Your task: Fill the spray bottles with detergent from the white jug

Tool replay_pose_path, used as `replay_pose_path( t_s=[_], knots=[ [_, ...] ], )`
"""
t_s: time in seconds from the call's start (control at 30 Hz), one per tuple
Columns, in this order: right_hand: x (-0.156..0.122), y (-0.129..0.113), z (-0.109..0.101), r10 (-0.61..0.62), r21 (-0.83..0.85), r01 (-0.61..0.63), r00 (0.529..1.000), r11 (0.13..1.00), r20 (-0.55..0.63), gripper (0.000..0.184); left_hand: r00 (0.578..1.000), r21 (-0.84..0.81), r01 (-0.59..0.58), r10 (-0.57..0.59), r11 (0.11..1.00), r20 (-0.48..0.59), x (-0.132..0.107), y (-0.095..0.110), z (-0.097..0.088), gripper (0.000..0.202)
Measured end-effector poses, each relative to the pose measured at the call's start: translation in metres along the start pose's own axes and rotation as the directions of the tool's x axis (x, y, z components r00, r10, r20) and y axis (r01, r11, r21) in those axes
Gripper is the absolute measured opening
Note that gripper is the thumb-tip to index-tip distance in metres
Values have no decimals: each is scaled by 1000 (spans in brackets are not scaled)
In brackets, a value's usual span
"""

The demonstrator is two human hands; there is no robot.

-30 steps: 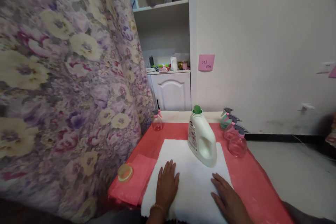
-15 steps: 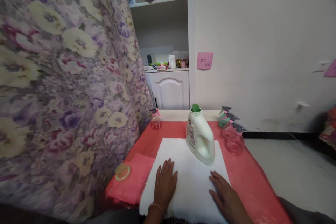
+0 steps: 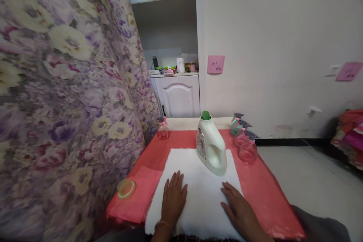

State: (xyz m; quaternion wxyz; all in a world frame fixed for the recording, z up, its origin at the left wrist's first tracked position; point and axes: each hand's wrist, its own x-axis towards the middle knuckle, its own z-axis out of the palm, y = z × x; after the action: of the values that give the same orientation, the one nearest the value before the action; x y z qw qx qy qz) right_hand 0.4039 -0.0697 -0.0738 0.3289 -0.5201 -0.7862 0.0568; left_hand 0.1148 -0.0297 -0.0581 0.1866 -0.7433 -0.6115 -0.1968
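My left hand point(image 3: 173, 199) lies flat, fingers together and stretched out, on a white towel point(image 3: 200, 189) spread over a red-covered table point(image 3: 263, 193). My right hand point(image 3: 239, 210) rests flat on the same towel near its right edge, fingers extended. Neither hand holds anything. A white detergent jug with a green cap point(image 3: 210, 146) stands upright on the towel's far part, just beyond my hands.
Pink spray bottles point(image 3: 247, 149) and a green one point(image 3: 236, 126) stand at the table's far right; another pink spray bottle point(image 3: 162, 129) at far left. A round yellowish lid point(image 3: 126, 188) lies on a pink cloth point(image 3: 138, 196). A floral curtain point(image 3: 62, 94) hangs on the left; white cabinet point(image 3: 178, 96) behind.
The view has swung slightly to the right, so everything shifted left in the picture. Both hands stay flat on the towel in the same places.
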Motion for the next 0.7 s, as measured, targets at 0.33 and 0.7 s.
replay_pose_path(
  t_s=[0.33, 0.7],
  knots=[
    [0, 2, 3, -11, -7, 10, 1000, 1000, -19, 39, 1000, 10, 0, 0, 1000, 6, 1, -1, 0, 41],
    [0, 2, 2, -18, 19, 19, 999, 1000, -49, 39, 1000, 5, -10, 10, 1000, -6, 2, -2, 3, 41]
  ],
)
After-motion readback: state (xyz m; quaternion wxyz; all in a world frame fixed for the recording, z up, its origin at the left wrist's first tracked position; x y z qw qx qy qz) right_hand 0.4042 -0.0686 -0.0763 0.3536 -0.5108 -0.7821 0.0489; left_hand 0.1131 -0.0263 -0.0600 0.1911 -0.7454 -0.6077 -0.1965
